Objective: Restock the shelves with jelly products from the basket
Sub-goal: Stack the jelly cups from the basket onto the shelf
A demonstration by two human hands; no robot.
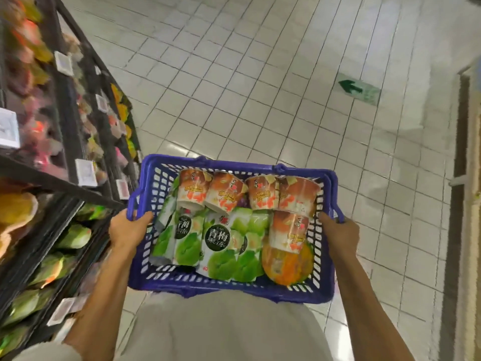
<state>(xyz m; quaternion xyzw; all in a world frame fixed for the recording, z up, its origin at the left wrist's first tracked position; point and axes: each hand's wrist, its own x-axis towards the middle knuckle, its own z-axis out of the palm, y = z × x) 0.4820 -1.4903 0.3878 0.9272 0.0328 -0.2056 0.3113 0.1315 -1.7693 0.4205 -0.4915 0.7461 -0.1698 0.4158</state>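
Observation:
I hold a blue plastic basket [226, 286] level in front of my body. My left hand [127, 229] grips its left rim and my right hand [338, 234] grips its right rim. Inside lie several orange-and-white jelly cups [221, 195] along the far side, several green-and-white jelly pouches [216, 246] in the near middle, and an orange jelly pack [286, 264] at the near right. The dark shelves [65, 183] stand to my left, blurred, with green and yellow packets on the lower levels.
White price tags [86, 171] hang on the shelf edges. The tiled aisle floor [260, 87] stretches ahead and to the right, with a green arrow sticker [359, 91] on it. A tan fixture edge [468, 204] runs along the far right.

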